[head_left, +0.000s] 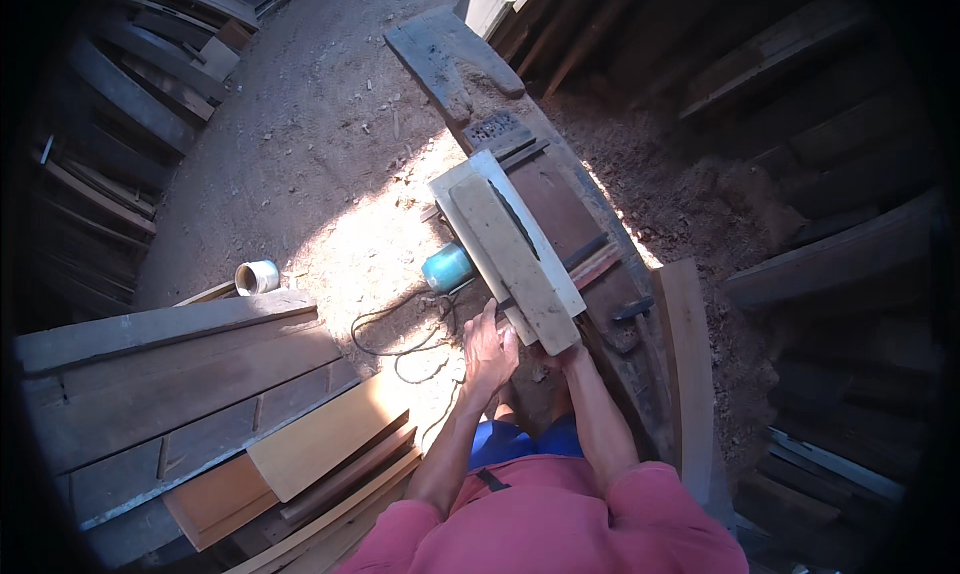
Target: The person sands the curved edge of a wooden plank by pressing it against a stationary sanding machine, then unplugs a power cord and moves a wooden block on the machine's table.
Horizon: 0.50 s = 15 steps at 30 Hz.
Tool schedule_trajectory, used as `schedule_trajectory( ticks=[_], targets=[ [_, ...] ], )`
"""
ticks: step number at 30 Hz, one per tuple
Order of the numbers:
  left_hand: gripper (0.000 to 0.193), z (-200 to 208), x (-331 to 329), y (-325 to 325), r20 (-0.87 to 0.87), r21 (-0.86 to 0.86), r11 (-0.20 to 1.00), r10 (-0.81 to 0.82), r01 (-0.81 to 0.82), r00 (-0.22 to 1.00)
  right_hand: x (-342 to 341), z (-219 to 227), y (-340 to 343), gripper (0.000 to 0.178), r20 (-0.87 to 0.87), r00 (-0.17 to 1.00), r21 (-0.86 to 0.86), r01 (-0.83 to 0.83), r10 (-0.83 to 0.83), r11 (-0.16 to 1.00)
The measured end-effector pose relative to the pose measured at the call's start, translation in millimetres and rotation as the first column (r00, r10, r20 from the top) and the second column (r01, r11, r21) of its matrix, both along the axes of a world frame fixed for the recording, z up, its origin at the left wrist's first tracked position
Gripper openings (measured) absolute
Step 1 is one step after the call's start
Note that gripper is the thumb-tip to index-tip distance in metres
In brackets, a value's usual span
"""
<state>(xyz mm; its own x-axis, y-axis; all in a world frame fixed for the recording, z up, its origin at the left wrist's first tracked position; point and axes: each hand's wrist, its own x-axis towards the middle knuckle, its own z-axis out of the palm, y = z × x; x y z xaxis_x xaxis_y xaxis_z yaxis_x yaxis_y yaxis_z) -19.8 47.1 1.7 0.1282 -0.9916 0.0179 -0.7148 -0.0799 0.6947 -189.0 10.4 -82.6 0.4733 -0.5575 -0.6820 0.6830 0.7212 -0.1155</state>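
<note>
In front of me is a long pale board [567, 286] with a narrow dark slot in it, and a thick wooden strip [497, 239] lies along its top. A teal motor housing [448, 268] sticks out from the left side. My left hand [488, 355] is at the near left corner of the strip, its fingers bent and closed around something small that I cannot make out. My right hand [563, 358] reaches under the near end of the strip, touching it; its fingers are mostly hidden there.
A worn wooden bench [425, 54] runs beneath the board, with a dark hammer-like tool [632, 309] on its right part. A black cable [385, 352] loops on the dusty ground. Stacked planks [180, 374] lie at left beside a white bucket [257, 277]. More timber [850, 264] stands at right.
</note>
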Motion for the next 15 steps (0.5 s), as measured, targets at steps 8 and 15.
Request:
schedule_trajectory(
  ticks=[8, 15],
  targets=[
    [0.065, 2.3, 15.7, -0.6, -0.082, 0.115, 0.992, -0.033, 0.042, 0.996, 40.2, -25.8, -24.8, 0.027, 0.023, 0.976, -0.039, 0.219, -0.218, 0.975],
    [0.06, 12.1, 9.2, -1.4, -0.151, 0.187, 0.982, 0.028, 0.0, 0.988, 37.6, -37.9, -19.6, 0.028, -0.045, 0.986, -0.036, 0.159, -0.161, 0.987]
  ],
)
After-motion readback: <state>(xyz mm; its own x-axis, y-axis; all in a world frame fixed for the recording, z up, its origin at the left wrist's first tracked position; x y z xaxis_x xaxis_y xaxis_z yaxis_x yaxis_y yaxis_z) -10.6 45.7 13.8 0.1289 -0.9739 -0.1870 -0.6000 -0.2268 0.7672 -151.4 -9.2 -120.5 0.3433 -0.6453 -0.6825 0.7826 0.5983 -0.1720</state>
